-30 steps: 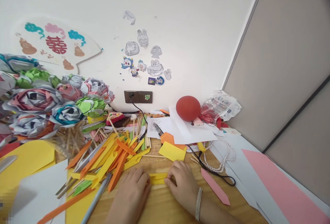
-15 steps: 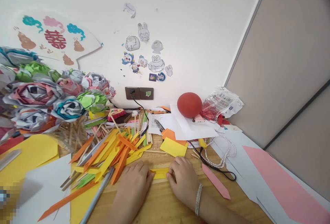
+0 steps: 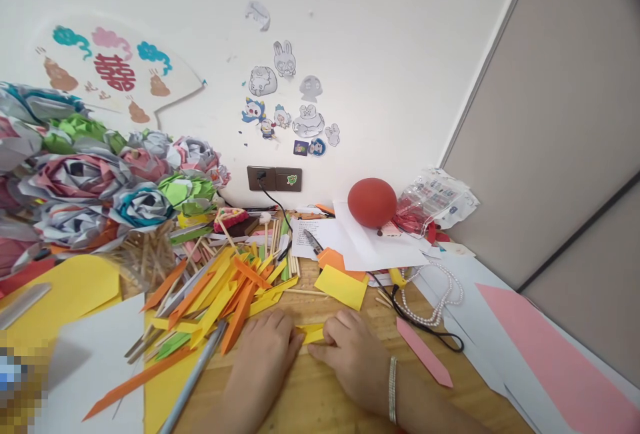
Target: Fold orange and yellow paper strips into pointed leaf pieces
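A folded yellow paper strip (image 3: 313, 333) lies on the wooden tabletop between my two hands. Its left end is gripped under the curled fingers and thumb of my left hand (image 3: 267, 351). My right hand (image 3: 353, 347), with a beaded bracelet at the wrist, has bent fingers on the right end, and its thumb reaches left along the near edge. Both ends of the strip are hidden by the fingers. Just beyond my hands is a flat yellow paper rectangle (image 3: 341, 287), partly over an orange paper piece (image 3: 331, 259).
A pile of orange and yellow folded strips (image 3: 225, 294) spreads left of my hands, near a grey stick (image 3: 195, 377). A pink strip (image 3: 424, 353), black cord and bead string (image 3: 457, 291) lie right. Behind are a red balloon (image 3: 372, 203) and paper flowers (image 3: 83, 177).
My right thumb has moved left along the strip, and less of the yellow paper shows between my hands. The whole view has shifted slightly.
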Motion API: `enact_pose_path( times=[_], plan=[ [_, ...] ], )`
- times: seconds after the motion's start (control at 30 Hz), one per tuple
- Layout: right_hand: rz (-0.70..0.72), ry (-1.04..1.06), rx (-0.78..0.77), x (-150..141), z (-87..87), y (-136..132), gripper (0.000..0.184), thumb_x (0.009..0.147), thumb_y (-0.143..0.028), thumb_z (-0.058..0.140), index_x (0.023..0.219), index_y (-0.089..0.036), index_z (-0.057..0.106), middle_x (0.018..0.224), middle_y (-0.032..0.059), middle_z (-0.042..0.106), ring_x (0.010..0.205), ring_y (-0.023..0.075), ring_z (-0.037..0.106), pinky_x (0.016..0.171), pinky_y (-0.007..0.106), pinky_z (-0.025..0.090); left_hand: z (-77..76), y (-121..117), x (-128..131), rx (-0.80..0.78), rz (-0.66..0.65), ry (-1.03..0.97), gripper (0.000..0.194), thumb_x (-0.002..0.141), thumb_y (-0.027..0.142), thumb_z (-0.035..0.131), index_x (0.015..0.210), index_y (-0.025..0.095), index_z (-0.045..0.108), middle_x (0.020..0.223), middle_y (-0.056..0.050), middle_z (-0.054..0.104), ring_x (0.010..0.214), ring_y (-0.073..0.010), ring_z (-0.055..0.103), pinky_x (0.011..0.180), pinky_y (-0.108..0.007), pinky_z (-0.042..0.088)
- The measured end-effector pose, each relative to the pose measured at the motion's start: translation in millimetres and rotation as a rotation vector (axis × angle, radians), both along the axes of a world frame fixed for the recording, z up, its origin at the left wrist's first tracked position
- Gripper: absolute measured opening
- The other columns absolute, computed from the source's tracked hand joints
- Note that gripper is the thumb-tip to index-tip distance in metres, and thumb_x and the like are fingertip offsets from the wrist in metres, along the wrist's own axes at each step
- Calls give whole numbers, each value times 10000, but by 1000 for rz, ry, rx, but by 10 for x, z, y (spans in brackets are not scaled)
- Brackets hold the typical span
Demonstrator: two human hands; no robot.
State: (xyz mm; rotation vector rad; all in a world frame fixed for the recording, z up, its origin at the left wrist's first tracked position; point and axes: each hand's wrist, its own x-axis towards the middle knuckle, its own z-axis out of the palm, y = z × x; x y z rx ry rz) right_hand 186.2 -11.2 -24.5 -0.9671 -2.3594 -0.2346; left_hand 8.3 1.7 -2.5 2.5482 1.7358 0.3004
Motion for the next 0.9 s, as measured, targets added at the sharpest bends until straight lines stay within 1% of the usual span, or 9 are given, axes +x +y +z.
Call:
enact_pose_path(
  times=[0.1,0.2,0.27,0.37,0.43,0.6,0.7,0.83,0.9],
  plan=[
    [-2,-37,-25,32,62,-12,152,866,-159,500,946,-220,614,746,17,469,695,165,365,613,305,241,-9,13,-11,-16,-5,4,177,880,199,473,794,154,621,841,-77,637,873,-260,596,763,-372,431],
    [-24,-55,-49,34,104,-20,182,829,-124,484,920,-201,622,745,30,472,694,171,363,605,306,241,-26,26,-22,-12,-15,-4,161,875,211,493,787,160,617,845,-71,638,868,-253,597,768,-364,432],
    [-29,-64,-47,29,106,-22,179,839,-120,473,882,-197,630,724,27,468,691,168,362,610,307,244,-27,27,-25,-1,-13,-6,162,877,213,493,788,160,617,846,-71,637,870,-254,597,769,-366,433],
    [-36,-63,-72,44,89,-23,203,815,-108,503,925,-215,635,719,21,470,693,167,366,615,306,247,-6,21,-22,-1,-3,-3,177,882,221,488,788,154,622,852,-79,641,873,-261,597,770,-372,435],
    [-43,-71,-110,78,86,-23,253,781,-101,531,965,-240,636,725,18,473,698,169,372,618,304,248,13,21,-17,-18,0,-3,186,883,227,489,783,152,627,857,-83,646,873,-260,600,770,-368,437],
    [-56,-109,-192,186,141,-14,363,753,-107,544,1054,-294,624,744,16,493,719,174,396,639,307,263,21,40,-19,-22,-1,9,201,889,223,471,788,155,630,863,-82,652,864,-253,605,776,-364,436],
    [-48,-89,-230,225,174,6,323,776,-135,542,1046,-289,627,760,13,511,729,170,415,633,298,272,7,44,-26,-14,-12,-5,197,880,217,474,783,153,632,855,-85,651,861,-253,605,771,-358,438],
    [-3,-142,-153,240,163,31,265,829,-168,509,1053,-255,621,765,25,544,718,170,431,633,302,285,-14,38,-26,11,-23,-20,214,878,222,457,766,161,629,830,-79,647,849,-254,605,753,-356,441],
    [-15,-194,-119,238,150,36,269,848,-183,499,1087,-252,602,766,30,556,711,172,441,635,306,291,-26,36,-24,34,-31,-9,233,884,217,426,779,161,626,844,-84,647,845,-252,602,763,-365,436]
  ],
)
